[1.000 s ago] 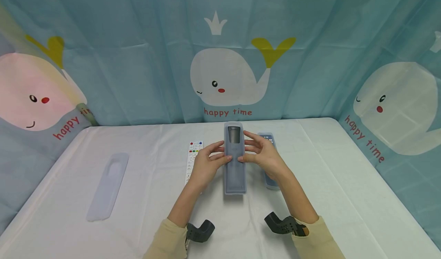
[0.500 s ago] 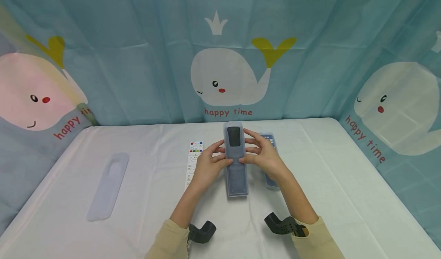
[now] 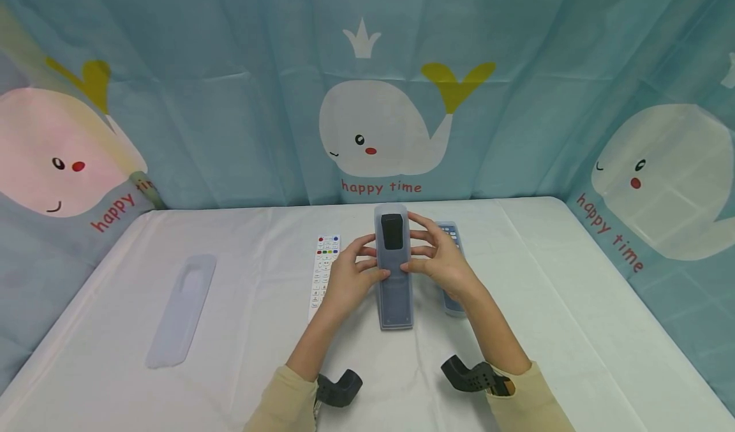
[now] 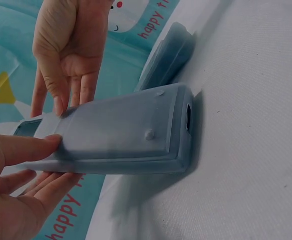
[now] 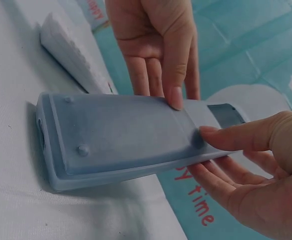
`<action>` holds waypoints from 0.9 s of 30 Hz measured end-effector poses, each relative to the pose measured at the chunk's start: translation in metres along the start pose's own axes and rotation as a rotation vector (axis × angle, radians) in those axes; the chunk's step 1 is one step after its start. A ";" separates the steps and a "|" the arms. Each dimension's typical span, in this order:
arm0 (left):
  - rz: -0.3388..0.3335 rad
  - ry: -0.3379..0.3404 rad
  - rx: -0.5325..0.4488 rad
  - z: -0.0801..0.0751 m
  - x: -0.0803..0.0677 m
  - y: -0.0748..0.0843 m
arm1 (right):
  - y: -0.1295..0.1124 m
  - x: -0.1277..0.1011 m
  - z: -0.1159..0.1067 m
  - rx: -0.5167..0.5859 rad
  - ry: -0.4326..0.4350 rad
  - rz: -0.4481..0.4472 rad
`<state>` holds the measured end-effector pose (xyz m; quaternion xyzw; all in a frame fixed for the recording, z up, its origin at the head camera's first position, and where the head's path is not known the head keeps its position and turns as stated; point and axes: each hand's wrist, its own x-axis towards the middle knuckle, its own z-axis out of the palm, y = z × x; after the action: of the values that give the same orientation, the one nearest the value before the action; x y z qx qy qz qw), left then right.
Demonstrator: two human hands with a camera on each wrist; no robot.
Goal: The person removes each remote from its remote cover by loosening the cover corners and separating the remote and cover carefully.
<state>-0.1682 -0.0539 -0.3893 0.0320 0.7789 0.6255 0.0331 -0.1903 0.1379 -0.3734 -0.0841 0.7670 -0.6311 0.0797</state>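
A remote control in a translucent blue-grey cover (image 3: 396,304) is held between both hands at the middle of the table. A dark glossy window (image 3: 392,231) shows near its far end. My left hand (image 3: 349,280) grips its left side, thumb on the upper face and fingers at the edge and beneath. On the other side my right hand (image 3: 441,263) holds it the same way. In the left wrist view, small round bumps (image 4: 149,134) mark the near end, which comes down close to the cloth and has a slot in its end wall.
A white remote with coloured buttons (image 3: 325,263) lies left of the hands, partly covered by the left one. Behind the right hand lies another remote in a blue-grey cover (image 3: 453,305). A flat translucent sleeve (image 3: 182,311) rests farther left on the white tablecloth (image 3: 574,330).
The held remote has tilted, its near end shifting slightly toward me and to the right. Its window now looks longer and darker. Both hands keep their grip, and the left has moved slightly right.
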 end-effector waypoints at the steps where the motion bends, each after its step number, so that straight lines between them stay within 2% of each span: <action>1: -0.001 0.001 0.002 0.000 0.000 0.000 | 0.000 0.000 0.000 0.001 0.001 -0.002; 7: 0.015 0.010 0.030 0.000 -0.001 0.002 | -0.001 0.000 0.000 0.006 0.006 -0.009; 15: 0.085 0.036 0.073 -0.002 -0.004 0.008 | -0.004 -0.001 0.001 -0.002 0.047 0.005; 27: 0.158 0.114 0.086 -0.001 -0.009 0.021 | -0.014 -0.007 0.004 -0.010 0.100 -0.017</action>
<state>-0.1594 -0.0514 -0.3687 0.0589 0.8005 0.5931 -0.0622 -0.1821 0.1328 -0.3598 -0.0591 0.7724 -0.6314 0.0354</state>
